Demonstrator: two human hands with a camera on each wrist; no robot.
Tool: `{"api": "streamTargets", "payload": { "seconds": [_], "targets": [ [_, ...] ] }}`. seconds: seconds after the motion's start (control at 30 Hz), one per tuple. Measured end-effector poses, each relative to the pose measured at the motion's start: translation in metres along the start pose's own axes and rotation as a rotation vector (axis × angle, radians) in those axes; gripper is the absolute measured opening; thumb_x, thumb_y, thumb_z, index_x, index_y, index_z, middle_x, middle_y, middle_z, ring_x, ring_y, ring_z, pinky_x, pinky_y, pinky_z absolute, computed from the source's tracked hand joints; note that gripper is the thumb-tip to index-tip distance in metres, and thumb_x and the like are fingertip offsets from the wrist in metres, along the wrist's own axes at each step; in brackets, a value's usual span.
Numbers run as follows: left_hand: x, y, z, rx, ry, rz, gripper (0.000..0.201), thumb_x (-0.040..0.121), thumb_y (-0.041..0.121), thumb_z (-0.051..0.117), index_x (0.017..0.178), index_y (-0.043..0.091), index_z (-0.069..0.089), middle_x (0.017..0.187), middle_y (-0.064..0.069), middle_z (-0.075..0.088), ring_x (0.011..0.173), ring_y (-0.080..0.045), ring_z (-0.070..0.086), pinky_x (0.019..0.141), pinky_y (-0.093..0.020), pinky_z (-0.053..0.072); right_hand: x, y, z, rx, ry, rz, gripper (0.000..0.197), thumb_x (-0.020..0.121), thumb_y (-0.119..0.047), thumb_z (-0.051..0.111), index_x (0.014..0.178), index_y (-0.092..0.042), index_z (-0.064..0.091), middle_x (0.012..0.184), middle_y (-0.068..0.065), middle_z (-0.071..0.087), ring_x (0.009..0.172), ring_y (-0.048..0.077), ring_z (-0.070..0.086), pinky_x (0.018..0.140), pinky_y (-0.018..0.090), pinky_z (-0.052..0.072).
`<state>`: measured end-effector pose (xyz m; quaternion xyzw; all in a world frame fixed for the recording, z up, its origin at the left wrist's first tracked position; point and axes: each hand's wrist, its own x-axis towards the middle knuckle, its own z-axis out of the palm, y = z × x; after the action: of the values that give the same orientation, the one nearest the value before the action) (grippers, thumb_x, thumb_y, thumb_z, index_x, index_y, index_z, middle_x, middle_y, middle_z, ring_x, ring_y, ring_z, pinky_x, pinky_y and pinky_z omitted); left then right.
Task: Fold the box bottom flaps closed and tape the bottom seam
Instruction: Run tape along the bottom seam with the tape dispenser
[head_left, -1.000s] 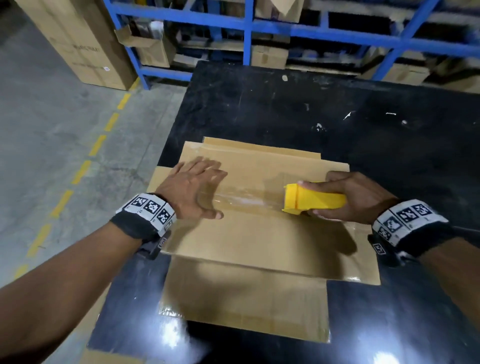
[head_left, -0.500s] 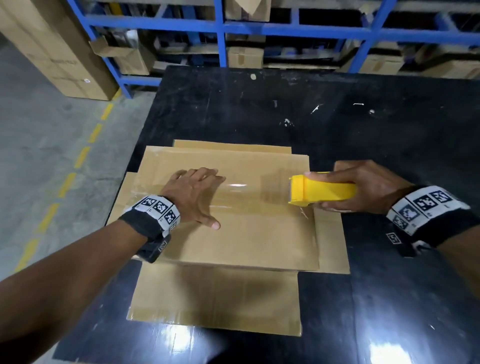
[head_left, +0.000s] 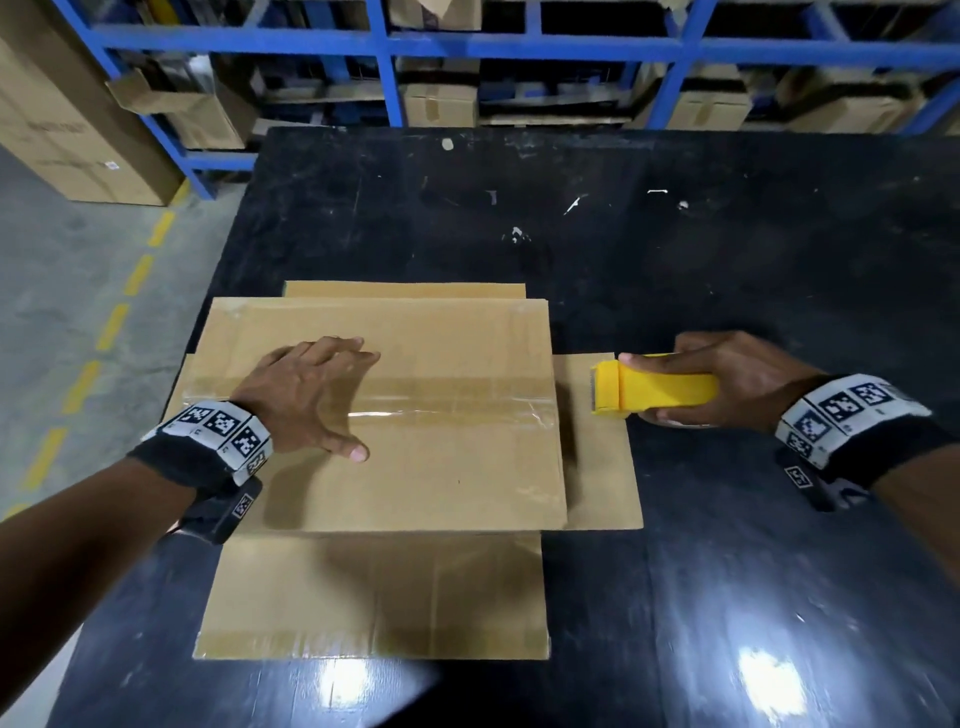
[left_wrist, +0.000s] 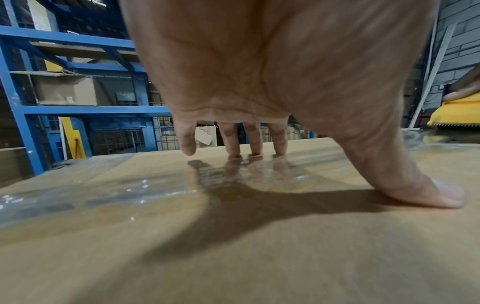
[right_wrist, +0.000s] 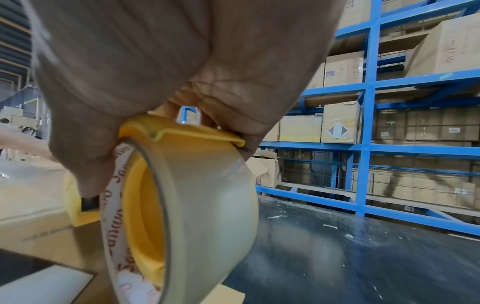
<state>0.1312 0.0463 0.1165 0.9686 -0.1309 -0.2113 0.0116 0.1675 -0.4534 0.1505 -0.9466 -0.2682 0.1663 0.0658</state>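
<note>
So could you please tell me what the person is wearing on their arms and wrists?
Both forearms are bare, with no sleeves. The left wrist and right wrist each carry a black band topped by a white strip of square black-and-white markers. A small black camera box hangs under the left band.

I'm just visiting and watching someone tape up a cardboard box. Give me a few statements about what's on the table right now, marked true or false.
1. The left hand rests flat on the box. True.
2. The right hand holds a red tape dispenser. False: the tape dispenser is yellow.
3. A strip of clear tape runs along the box's seam. True.
4. The dispenser sits over the middle of the box. False: it is past the box's right edge.
5. The table is white. False: it is black.
</note>
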Motion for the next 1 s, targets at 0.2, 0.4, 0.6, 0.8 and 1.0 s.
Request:
{"api": "streamTargets", "payload": {
  "seconds": [0.2,0.4,0.6,0.8,1.0],
  "targets": [
    [0.002,-0.004,0.006,-0.092,-0.016,0.007,0.131,0.05,0.091,0.068,0.16,0.047,0.011,0.172,0.011,0.009,0.157,-0.019,0.019,0.124,-0.054,0.025,0.027,-0.001,0.036,-0.025,-0.094,0.002,0.074,0.076,-0.074,0.057,0.142,-0.069,0.023,0.089,-0.014,0.043,0.078,0.008,0.048,0.074,0.029,0.047],
    [-0.006,0.097,0.007,-0.277,0.09,0.227,0.112,0.074,0.07,0.071,0.161,0.05,0.003,0.171,0.012,-0.017,0.157,-0.015,-0.015,0.124,-0.048,-0.005,0.05,-0.014,0.039,-0.03,-0.152,0.006,0.073,0.079,-0.063,0.062,0.144,-0.064,0.029,0.093,-0.007,0.049,0.084,0.013,0.051,0.079,0.031,0.048],
    [0.013,0.173,0.045,-0.085,-0.089,0.198,0.119,0.078,0.088,0.048,0.155,0.042,-0.03,0.159,0.008,-0.048,0.146,-0.025,-0.046,0.12,-0.066,-0.015,0.054,-0.013,0.032,-0.06,-0.212,0.051,0.065,0.085,-0.054,0.064,0.143,-0.059,0.036,0.099,-0.005,0.054,0.093,0.016,0.056,0.078,0.029,0.042],
    [0.011,0.167,0.046,-0.109,-0.093,0.191,0.121,0.075,0.088,0.051,0.156,0.043,-0.027,0.16,0.01,-0.045,0.146,-0.022,-0.045,0.121,-0.064,-0.015,0.004,0.001,0.071,0.157,-0.163,0.362,0.049,0.073,-0.073,0.052,0.118,-0.057,0.064,0.101,-0.008,0.075,0.093,0.012,0.069,0.082,0.03,0.053],
    [0.015,0.172,0.004,-0.663,0.192,0.132,0.07,0.082,0.064,0.067,0.145,0.038,0.05,0.147,0.011,0.054,0.135,-0.011,0.048,0.115,-0.047,0.041,-0.011,-0.039,0.048,0.547,0.4,0.446,0.069,0.076,-0.038,0.081,0.138,-0.05,0.053,0.127,-0.007,0.068,0.117,0.014,0.061,0.101,0.027,0.046]
  ]
}}
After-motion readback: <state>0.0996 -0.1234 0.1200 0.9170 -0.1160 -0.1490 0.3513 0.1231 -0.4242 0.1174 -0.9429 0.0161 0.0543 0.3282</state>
